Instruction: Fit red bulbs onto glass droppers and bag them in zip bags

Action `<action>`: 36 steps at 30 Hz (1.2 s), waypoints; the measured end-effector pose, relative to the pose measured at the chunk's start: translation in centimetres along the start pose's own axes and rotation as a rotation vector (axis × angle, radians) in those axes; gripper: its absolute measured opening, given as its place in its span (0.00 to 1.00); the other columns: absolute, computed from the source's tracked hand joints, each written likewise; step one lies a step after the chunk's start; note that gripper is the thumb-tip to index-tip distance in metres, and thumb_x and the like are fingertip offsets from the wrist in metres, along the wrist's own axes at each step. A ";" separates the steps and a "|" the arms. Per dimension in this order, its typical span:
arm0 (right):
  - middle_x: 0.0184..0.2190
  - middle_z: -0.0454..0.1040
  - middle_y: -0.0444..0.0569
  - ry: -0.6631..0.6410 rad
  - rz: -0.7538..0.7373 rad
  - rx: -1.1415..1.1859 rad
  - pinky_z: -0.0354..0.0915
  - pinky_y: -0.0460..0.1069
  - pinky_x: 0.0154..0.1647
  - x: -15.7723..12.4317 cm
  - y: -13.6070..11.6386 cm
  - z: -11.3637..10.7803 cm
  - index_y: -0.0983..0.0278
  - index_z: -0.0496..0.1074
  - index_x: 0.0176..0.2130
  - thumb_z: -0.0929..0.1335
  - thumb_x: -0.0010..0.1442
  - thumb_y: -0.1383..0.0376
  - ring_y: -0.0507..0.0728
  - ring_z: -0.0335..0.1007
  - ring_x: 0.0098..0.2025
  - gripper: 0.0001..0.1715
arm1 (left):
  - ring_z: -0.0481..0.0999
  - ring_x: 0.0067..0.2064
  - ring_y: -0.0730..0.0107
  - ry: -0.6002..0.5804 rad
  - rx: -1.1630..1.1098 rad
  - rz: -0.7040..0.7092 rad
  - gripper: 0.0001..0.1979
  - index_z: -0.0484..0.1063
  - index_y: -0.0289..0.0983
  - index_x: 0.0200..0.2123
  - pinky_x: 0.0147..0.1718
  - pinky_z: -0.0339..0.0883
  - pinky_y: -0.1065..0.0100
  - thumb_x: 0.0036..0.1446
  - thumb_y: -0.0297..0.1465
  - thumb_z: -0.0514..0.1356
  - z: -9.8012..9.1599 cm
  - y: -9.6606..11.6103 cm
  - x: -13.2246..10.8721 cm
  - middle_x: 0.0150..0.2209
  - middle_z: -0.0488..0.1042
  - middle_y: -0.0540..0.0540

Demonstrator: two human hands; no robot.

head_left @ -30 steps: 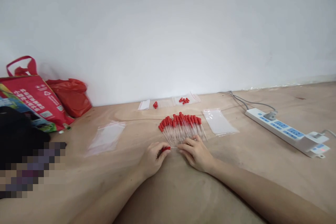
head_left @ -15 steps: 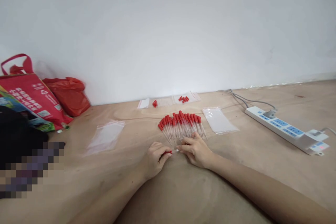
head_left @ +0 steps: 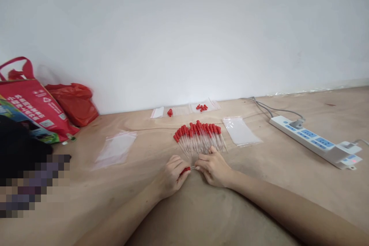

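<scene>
Low over the near table, my left hand (head_left: 173,175) is closed on a red rubber bulb (head_left: 186,169). A clear glass dropper tube (head_left: 193,168) bridges the small gap between my hands, one end at the bulb's mouth. The fingers of my right hand (head_left: 212,168) pinch that tube; its far end is hidden in them. Just beyond my hands lies a fanned pile of red-bulbed droppers (head_left: 198,132), bulbs towards the wall and tips towards me. My right hand hides some of the tips.
Several loose red bulbs (head_left: 201,107) and a row of clear tubes (head_left: 181,111) lie near the wall. Clear plastic bags (head_left: 117,150) lie left, another bag (head_left: 241,131) right. A power strip (head_left: 311,138) with cables is at right; red bags (head_left: 75,103) stand at left.
My hands stay almost in place, with the left shifted slightly right. Less of the tube shows between the bulb and my right fingers. The pile is unchanged.
</scene>
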State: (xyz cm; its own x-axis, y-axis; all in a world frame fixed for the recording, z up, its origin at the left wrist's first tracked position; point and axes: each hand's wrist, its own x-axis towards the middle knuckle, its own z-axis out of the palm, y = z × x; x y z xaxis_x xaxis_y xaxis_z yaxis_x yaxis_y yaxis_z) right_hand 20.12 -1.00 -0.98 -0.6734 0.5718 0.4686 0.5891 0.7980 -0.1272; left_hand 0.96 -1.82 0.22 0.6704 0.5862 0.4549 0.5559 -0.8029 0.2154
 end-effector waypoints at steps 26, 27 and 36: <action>0.34 0.73 0.49 0.108 0.580 -0.047 0.49 0.48 0.34 4.1 2.5 -1.6 0.64 0.66 0.41 0.59 0.55 0.69 0.55 0.67 0.36 0.14 | 0.64 0.43 0.57 0.250 0.311 -0.503 0.15 0.64 0.34 0.44 0.43 0.57 0.57 0.51 0.30 0.54 -0.6 -2.9 -0.2 0.40 0.67 0.41; 0.33 0.74 0.50 0.124 0.652 -0.050 0.50 0.49 0.34 4.8 2.7 -1.3 0.65 0.66 0.41 0.59 0.54 0.69 0.55 0.67 0.35 0.14 | 0.64 0.43 0.56 0.229 0.327 -0.550 0.16 0.65 0.34 0.44 0.42 0.57 0.57 0.50 0.30 0.54 -0.6 -3.1 -0.2 0.40 0.67 0.40; 0.28 0.73 0.52 0.126 0.762 -0.180 0.46 0.52 0.35 7.6 3.1 1.8 0.67 0.64 0.38 0.60 0.53 0.67 0.58 0.67 0.32 0.11 | 0.63 0.45 0.56 0.139 0.305 -0.588 0.11 0.68 0.36 0.39 0.42 0.58 0.58 0.50 0.30 0.55 -0.2 -3.2 -0.5 0.43 0.65 0.40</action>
State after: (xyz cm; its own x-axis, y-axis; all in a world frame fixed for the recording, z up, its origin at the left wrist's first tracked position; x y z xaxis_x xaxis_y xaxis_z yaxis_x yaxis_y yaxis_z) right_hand 16.03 6.11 0.64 -0.0065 0.9135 0.4067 0.9379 0.1466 -0.3143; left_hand -1.27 0.46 -0.59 0.1559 0.8804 0.4478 0.9364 -0.2761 0.2167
